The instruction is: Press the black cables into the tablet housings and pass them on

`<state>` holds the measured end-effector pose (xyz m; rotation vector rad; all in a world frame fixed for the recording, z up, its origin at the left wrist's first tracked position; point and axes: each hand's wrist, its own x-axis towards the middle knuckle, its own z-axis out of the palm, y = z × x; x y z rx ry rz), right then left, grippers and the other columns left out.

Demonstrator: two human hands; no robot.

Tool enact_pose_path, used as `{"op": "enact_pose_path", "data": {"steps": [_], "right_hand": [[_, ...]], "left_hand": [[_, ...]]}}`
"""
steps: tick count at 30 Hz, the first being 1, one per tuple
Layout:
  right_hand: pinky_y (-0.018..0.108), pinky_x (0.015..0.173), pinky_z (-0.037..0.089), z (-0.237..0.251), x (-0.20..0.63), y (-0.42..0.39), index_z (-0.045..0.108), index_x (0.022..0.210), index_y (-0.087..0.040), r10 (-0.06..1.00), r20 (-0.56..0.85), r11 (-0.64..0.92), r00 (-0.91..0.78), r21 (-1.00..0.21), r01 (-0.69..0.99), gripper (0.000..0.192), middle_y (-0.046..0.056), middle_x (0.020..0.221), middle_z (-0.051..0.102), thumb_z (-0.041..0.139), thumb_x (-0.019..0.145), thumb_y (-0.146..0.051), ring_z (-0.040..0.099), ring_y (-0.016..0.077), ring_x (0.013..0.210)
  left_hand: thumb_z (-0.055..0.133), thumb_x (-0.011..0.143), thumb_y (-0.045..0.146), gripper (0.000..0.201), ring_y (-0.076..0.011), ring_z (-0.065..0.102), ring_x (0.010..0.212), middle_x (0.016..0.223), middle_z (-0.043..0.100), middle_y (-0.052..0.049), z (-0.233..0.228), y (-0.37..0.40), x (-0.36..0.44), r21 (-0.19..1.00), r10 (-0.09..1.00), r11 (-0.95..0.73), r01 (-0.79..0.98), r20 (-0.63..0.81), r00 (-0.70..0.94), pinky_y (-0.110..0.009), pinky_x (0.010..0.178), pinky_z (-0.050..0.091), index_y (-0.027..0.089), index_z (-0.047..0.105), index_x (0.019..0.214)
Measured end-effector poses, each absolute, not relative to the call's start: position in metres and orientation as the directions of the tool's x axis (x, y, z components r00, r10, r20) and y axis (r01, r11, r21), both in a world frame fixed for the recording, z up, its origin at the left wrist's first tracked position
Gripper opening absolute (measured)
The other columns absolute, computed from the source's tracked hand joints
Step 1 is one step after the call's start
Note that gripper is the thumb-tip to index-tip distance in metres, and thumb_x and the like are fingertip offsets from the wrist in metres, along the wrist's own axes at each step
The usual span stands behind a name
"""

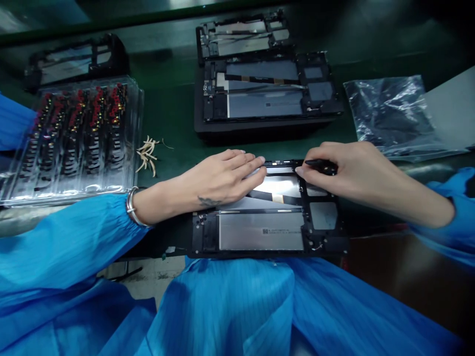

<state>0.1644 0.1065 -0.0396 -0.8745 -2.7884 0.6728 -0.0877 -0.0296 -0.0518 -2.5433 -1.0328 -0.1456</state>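
Note:
An opened tablet housing [261, 232], black with a silvery inner plate and a flat ribbon cable, lies at the bench edge in front of me. My left hand [233, 177] rests on its upper left part, fingers stretched out and lying flat. Over the upper right of the frame, my right hand [334, 168] pinches a black pen-shaped tool [322, 166] between thumb and fingers. The tool's tip is hidden by the fingers, so its exact kind does not show.
Clear trays [74, 143] of small circuit parts stand at left, beside a pile of beige strips [147, 154]. Behind the work are a stacked tablet housing [267, 91] and another housing [243, 37]. One more housing [74, 62] lies far left. A plastic bag [393, 116] lies right.

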Motion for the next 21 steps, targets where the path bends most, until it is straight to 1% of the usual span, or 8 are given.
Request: {"op": "enact_pose_path", "data": {"steps": [2, 5, 10, 16, 21], "right_hand": [[0.036, 0.059, 0.035, -0.0386, 0.1632, 0.1059, 0.070, 0.081, -0.024, 0.579, -0.005, 0.726, -0.815, -0.452, 0.518, 0.029, 0.006, 0.074, 0.068, 0.058, 0.086, -0.050, 0.059, 0.0232, 0.061], [0.036, 0.060, 0.036, -0.0368, 0.1605, 0.1045, 0.070, 0.080, -0.022, 0.592, -0.030, 0.722, -0.805, -0.424, 0.547, 0.030, 0.008, 0.075, 0.068, 0.056, 0.085, -0.048, 0.059, 0.0232, 0.061], [0.034, 0.059, 0.036, -0.0352, 0.1574, 0.1034, 0.071, 0.084, -0.019, 0.589, -0.069, 0.738, -0.805, -0.361, 0.571, 0.033, 0.008, 0.077, 0.068, 0.052, 0.085, -0.045, 0.059, 0.0222, 0.061], [0.032, 0.056, 0.034, -0.0346, 0.1588, 0.1033, 0.071, 0.084, -0.017, 0.571, -0.064, 0.766, -0.819, -0.319, 0.559, 0.036, 0.008, 0.075, 0.067, 0.050, 0.087, -0.046, 0.057, 0.0198, 0.059], [0.031, 0.055, 0.032, -0.0381, 0.1592, 0.1022, 0.071, 0.083, -0.017, 0.566, -0.039, 0.779, -0.823, -0.301, 0.550, 0.033, 0.007, 0.077, 0.067, 0.052, 0.089, -0.043, 0.056, 0.0182, 0.059]], "left_hand": [[0.037, 0.108, 0.011, 0.035, -0.0271, 0.071, 0.120, 0.136, 0.068, -0.020, -0.0517, -0.0300, -0.0880, -0.317, 0.635, -0.663, 0.678, 0.242, 0.734, -0.039, 0.099, 0.060, 0.005, 0.064, 0.129], [0.037, 0.107, 0.009, 0.035, -0.0284, 0.072, 0.120, 0.135, 0.068, -0.021, -0.0509, -0.0297, -0.0877, -0.348, 0.620, -0.664, 0.662, 0.239, 0.748, -0.039, 0.098, 0.061, 0.003, 0.065, 0.128], [0.040, 0.107, 0.010, 0.035, -0.0288, 0.073, 0.116, 0.131, 0.070, -0.020, -0.0494, -0.0292, -0.0871, -0.391, 0.605, -0.655, 0.646, 0.241, 0.759, -0.039, 0.097, 0.062, 0.002, 0.066, 0.128], [0.042, 0.106, 0.010, 0.035, -0.0294, 0.072, 0.117, 0.133, 0.070, -0.021, -0.0502, -0.0310, -0.0874, -0.406, 0.602, -0.655, 0.638, 0.229, 0.765, -0.039, 0.099, 0.061, 0.001, 0.064, 0.132], [0.042, 0.106, 0.009, 0.036, -0.0308, 0.071, 0.117, 0.132, 0.069, -0.023, -0.0494, -0.0309, -0.0863, -0.391, 0.603, -0.664, 0.637, 0.224, 0.766, -0.039, 0.096, 0.060, 0.001, 0.062, 0.135]]}}
